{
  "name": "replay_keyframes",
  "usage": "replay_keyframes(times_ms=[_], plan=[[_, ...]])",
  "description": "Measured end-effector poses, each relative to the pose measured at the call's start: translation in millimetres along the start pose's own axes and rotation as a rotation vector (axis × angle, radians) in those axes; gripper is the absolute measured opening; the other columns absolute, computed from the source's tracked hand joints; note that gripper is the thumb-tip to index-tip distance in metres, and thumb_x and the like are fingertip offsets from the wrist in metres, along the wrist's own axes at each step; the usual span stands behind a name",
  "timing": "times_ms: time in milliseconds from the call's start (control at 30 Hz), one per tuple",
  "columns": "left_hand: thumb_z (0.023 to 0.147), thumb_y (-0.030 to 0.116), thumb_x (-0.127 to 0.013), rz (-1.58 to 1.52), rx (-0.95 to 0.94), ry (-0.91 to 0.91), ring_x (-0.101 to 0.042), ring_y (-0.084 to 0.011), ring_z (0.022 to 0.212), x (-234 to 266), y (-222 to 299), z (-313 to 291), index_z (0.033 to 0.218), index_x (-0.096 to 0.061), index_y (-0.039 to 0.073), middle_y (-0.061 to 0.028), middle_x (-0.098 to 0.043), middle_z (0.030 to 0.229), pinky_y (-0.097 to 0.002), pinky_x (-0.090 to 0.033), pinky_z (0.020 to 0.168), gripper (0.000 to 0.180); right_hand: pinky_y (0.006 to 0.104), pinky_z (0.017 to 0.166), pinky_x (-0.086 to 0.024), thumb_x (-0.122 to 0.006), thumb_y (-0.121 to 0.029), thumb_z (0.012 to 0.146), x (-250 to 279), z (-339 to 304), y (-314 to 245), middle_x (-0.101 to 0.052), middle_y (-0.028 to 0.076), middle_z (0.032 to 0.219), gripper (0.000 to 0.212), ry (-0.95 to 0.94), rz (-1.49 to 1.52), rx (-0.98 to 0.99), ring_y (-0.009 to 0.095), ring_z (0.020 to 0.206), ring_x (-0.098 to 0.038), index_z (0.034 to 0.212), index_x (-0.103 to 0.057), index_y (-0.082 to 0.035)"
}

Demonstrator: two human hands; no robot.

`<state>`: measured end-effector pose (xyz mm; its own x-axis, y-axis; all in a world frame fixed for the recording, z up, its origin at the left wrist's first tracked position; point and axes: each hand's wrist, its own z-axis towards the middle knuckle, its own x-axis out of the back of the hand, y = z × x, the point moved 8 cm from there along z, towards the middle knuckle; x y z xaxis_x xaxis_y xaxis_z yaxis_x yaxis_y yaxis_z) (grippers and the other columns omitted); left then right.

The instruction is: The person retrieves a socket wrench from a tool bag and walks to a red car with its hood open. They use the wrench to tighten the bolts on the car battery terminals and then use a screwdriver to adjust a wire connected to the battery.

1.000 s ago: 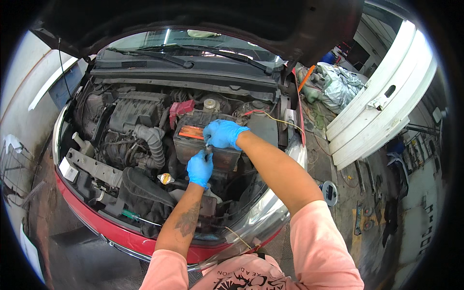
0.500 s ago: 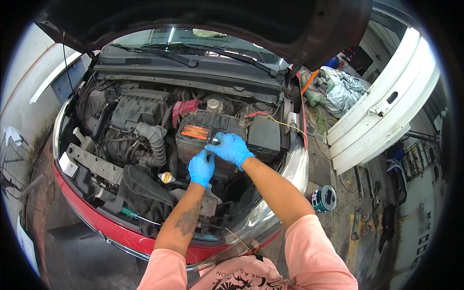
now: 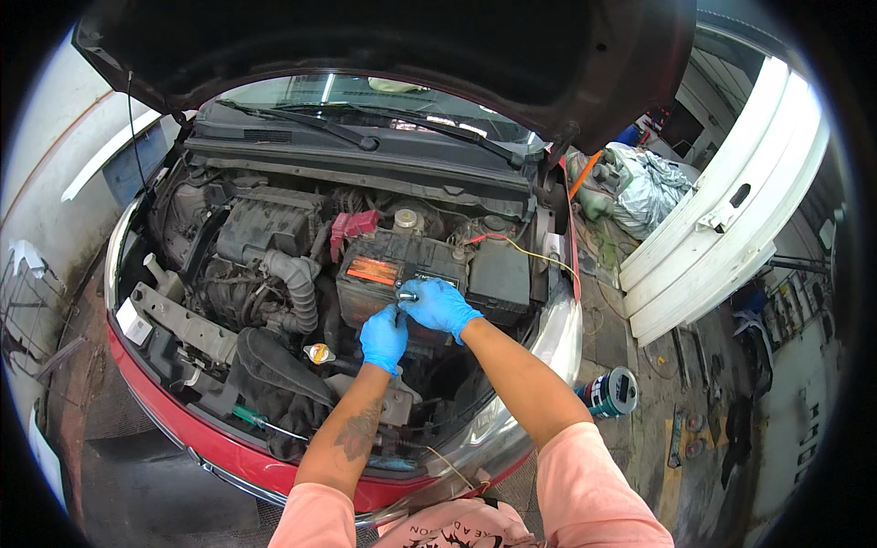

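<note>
Nearest you, toward the lower left of the frame, lies a green-handled screwdriver (image 3: 251,417). Near the centre, your left hand (image 3: 384,338) has its fingers drawn together; I cannot tell whether they grip anything. Just beyond and to the right, your right hand (image 3: 437,306) is curled around a small shiny metal piece (image 3: 407,296), by the near side of the black battery (image 3: 391,248). Higher in the frame come a red cover (image 3: 354,225), then the windshield (image 3: 301,92).

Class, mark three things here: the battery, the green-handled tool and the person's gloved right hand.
Battery (image 3: 402,251): head view, on its dark top.
Green-handled tool (image 3: 248,416): head view, on its handle.
Right hand (image 3: 438,306): head view, on its back.
</note>
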<state>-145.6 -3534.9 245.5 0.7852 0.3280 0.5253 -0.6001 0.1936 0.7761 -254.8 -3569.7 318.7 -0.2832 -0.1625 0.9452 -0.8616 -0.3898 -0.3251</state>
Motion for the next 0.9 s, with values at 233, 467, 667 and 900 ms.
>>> replay_keyframes(times_ms=[233,467,667,900], plan=[[0.089,0.021,-0.065,0.012,-0.010,-0.010,-0.067,-0.0438,0.080,1,4,0,0.092,-0.071,0.007,-0.0225,-0.069,0.084,-0.0526,-0.053,0.069,0.015,0.0481,0.089,-0.053,-0.063,-0.036,0.092,1,1,-4,-0.071,0.020,0.103,0.035,-0.011,-0.190,0.039,0.038,0.102,-0.066,0.113,-0.066,-0.007],[0.090,0.027,-0.063,0.011,0.003,-0.096,-0.067,-0.0442,0.082,-1,7,0,0.094,-0.071,0.008,-0.0228,-0.069,0.086,-0.0529,-0.053,0.071,0.021,0.0488,0.087,-0.054,-0.057,-0.028,0.096,7,-2,-14,-0.069,0.021,0.106,0.034,-0.108,-0.300,0.105,0.040,0.102,-0.066,0.118,-0.061,-0.004],[0.093,0.029,-0.058,0.062,0.009,-0.145,-0.067,-0.0453,0.080,-8,7,1,0.094,-0.069,0.007,-0.0236,-0.069,0.085,-0.0549,-0.053,0.071,0.025,0.0487,0.089,-0.053,-0.053,-0.027,0.097,0,1,-12,-0.068,0.023,0.112,0.036,-0.077,-0.272,0.196,0.041,0.104,-0.065,0.125,-0.056,-0.004],[0.095,0.028,-0.054,0.065,-0.066,-0.132,-0.066,-0.0460,0.079,-10,3,-1,0.094,-0.065,0.004,-0.0245,-0.069,0.086,-0.0560,-0.052,0.072,0.027,0.0502,0.092,-0.052,-0.054,-0.029,0.096,5,3,-15,-0.067,0.024,0.114,0.037,-0.180,-0.209,0.115,0.041,0.106,-0.065,0.125,-0.056,-0.006]])
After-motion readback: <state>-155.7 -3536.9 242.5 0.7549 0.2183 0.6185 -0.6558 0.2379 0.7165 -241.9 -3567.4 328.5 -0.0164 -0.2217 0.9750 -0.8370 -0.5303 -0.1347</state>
